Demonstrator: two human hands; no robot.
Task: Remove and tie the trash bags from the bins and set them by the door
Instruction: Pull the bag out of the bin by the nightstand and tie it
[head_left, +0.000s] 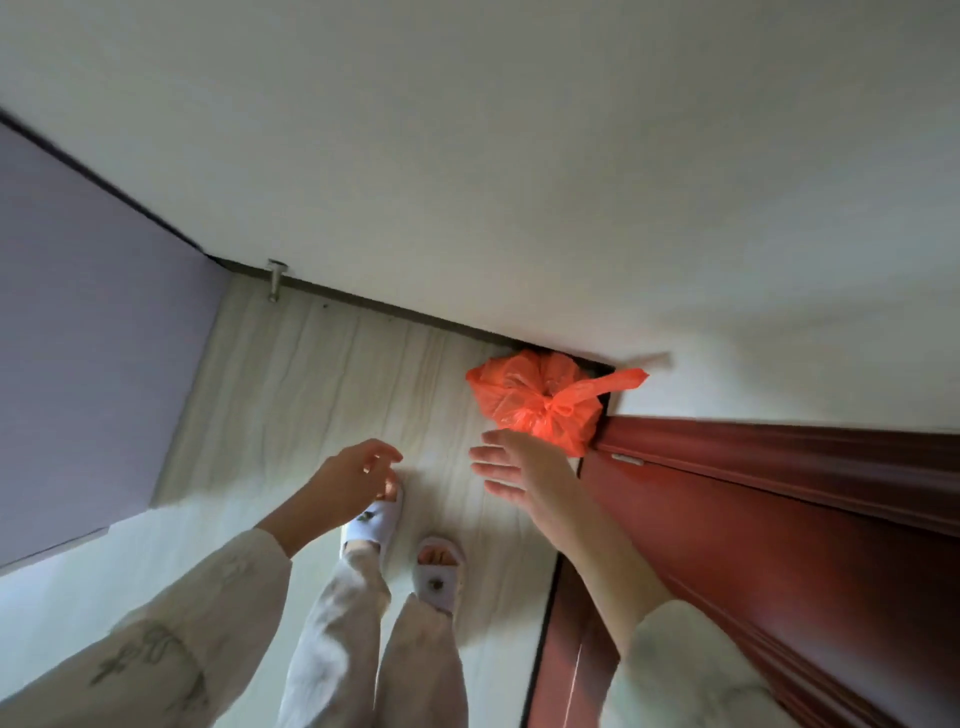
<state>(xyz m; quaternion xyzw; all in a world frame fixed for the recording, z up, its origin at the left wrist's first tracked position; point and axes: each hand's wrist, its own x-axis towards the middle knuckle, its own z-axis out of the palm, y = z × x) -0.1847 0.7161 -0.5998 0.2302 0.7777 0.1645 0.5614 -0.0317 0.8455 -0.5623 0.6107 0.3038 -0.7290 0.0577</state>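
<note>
An orange-red trash bag (535, 397), knotted at the top with one loose handle sticking out to the right, sits on the pale wood floor in the corner where the white wall meets the dark red door (769, 519). My right hand (511, 465) hovers just in front of the bag, fingers spread, holding nothing. My left hand (353, 470) hangs further left above my slippered foot, fingers loosely curled and apart, also empty. No bin is in view.
A metal door stopper (275, 280) stands on the floor by the white wall at the back left. A grey-purple panel (88, 338) closes the left side. My feet in white slippers (405, 545) stand on the floor strip between panel and door.
</note>
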